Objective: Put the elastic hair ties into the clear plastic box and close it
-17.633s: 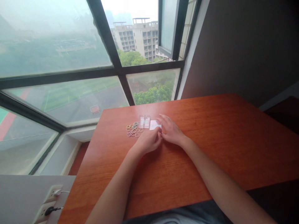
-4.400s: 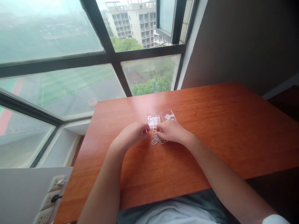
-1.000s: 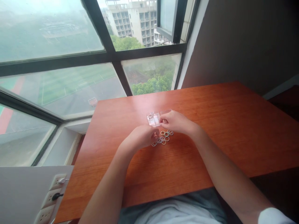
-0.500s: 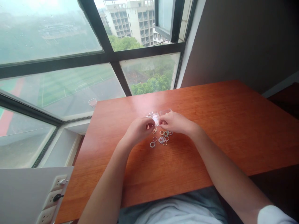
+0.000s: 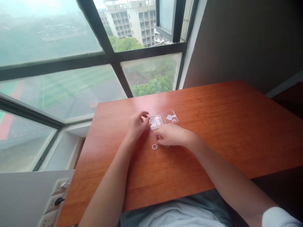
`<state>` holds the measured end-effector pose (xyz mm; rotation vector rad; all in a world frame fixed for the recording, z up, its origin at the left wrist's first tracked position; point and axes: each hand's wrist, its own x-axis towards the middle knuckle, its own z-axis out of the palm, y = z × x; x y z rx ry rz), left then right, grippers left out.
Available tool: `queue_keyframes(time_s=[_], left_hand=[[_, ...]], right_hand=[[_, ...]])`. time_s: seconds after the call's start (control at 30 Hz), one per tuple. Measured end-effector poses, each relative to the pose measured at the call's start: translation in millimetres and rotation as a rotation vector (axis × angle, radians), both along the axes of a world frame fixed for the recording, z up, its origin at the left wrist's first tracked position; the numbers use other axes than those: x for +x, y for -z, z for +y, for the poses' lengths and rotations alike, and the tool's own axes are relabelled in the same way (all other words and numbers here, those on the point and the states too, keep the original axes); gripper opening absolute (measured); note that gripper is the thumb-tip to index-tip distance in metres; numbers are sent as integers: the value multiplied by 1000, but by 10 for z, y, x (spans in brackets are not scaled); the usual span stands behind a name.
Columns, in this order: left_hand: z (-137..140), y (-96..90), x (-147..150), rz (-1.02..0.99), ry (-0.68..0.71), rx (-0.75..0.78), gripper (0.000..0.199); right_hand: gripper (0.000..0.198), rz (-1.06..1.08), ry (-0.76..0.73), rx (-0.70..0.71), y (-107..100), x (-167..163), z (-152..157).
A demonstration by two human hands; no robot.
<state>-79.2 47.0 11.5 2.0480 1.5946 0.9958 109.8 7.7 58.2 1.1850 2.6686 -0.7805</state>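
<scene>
A clear plastic box divided into compartments stands on the table, its hinged lid folded out flat to the right. A ring or so shows inside at its back left. My left hand is at the box's left edge, fingers bent and apart, thumb tip against or very near the box. My right hand, in front of the box, reaches down over the loose rings, its thumb and fingertips apart; it covers most of them. Beside its fingertips lies a silvery ring. Whether the fingertips touch a ring is hard to see.
The reddish-brown wooden table extends far to the right. Dark-framed windows run along its back and left. Wall sockets with plugs in them are at the lower left. A grey wall rises behind on the right.
My hands have parted from over the box. My left hand moved left to its edge; my right hand came down toward me over the loose rings. The box and lid are now uncovered.
</scene>
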Motion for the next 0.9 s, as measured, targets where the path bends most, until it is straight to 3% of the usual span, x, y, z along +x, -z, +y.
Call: queue_keyframes(time_s=[0.57,0.9], left_hand=[[-112,-129,-182,237,38,-36,17],[-136,-200,-179,310,23,-62,17]], right_hand=[[15,-31,-57,153,69,-184,-141],[11,-44,-71,77,18,-49,-86]])
